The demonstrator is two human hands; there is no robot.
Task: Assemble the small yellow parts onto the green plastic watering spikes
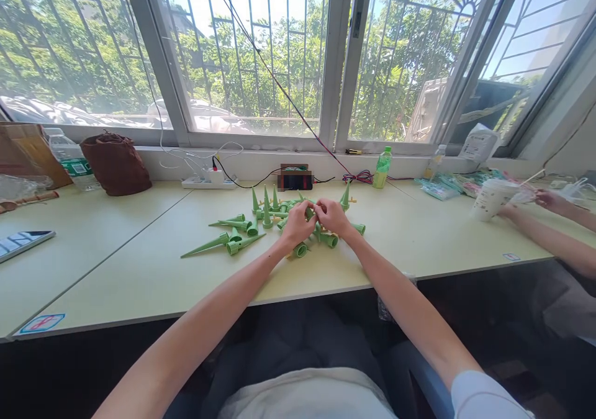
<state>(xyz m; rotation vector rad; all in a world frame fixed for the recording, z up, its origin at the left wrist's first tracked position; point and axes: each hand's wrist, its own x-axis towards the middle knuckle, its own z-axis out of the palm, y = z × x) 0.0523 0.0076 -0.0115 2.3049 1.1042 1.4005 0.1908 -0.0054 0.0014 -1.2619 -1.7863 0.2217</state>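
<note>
My left hand [300, 223] and my right hand [332, 215] meet over a pile of green plastic plant watering spikes, fingertips pinched close together. Whatever is between the fingers is too small and too covered to make out; bits of green show just under them. Left of my hands, a few spikes stand upright on their caps, among them one spike [266, 211]. Others lie on their sides, such as a long spike [205, 246] pointing left. Round open ends face me below my hands, including one cap [300, 250]. Another upright spike [345, 197] stands behind my right hand.
The pale table [139, 276] runs under a window. Along its back are a brown bag [115, 164], a power strip [209, 183], a dark device [295, 180] and a green bottle [382, 167]. A phone [25, 244] lies left. Another person's hands [552, 202] work beside a white cup [493, 200].
</note>
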